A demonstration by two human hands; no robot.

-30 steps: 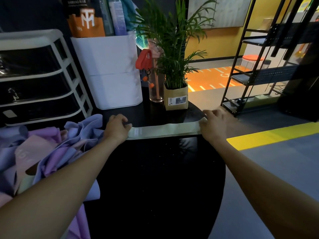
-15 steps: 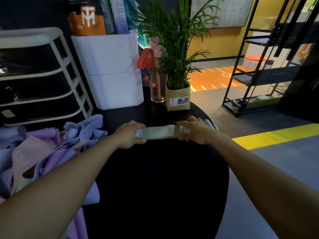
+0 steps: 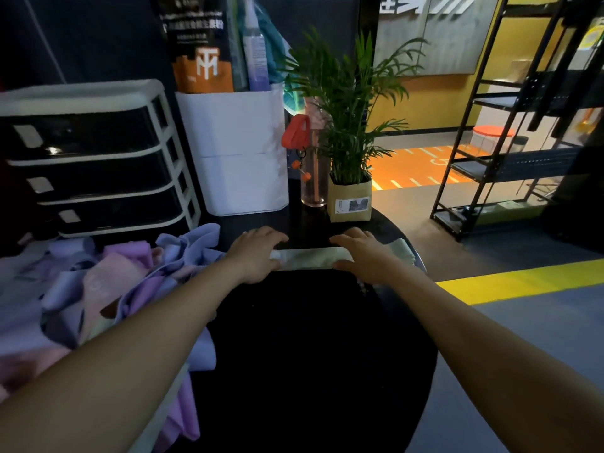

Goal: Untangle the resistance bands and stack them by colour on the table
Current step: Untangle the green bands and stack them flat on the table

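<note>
Item: pale green resistance band (image 3: 310, 258), lying folded flat on the far part of the round black surface (image 3: 304, 354), with a further portion of it trailing out past the right hand toward the surface's right edge. Left hand (image 3: 256, 255): rests on the band's left end, fingers fairly straight and spread over it, thumb at the near edge; it appears to press rather than grip. Right hand (image 3: 362, 256): lies likewise on the right part of the band, fingers extended, thumb along the near edge; whether any fingertip is tucked under the fold cannot be told. Remaining stock: a tangled heap of lilac, purple and pink bands (image 3: 108, 282) at the left, overlapping the surface's left side and not yet sorted. Risks, as judged: the trailing end sits close to the rim and could slide off and drag the fold open once the right hand lifts; elastic material tends to spring back, so the fold may loosen if pressure is released unevenly; the left forearm passes just beside the heap and could pull a loop of it onto the green band. Surroundings: a potted plant (image 3: 349, 197) in a paper sleeve and a clear bottle (image 3: 313, 178) with a red cap stand just behind the band and limit room to push it farther back; a white bin (image 3: 238, 152) and a drawer unit (image 3: 91, 165) stand behind the heap.
</note>
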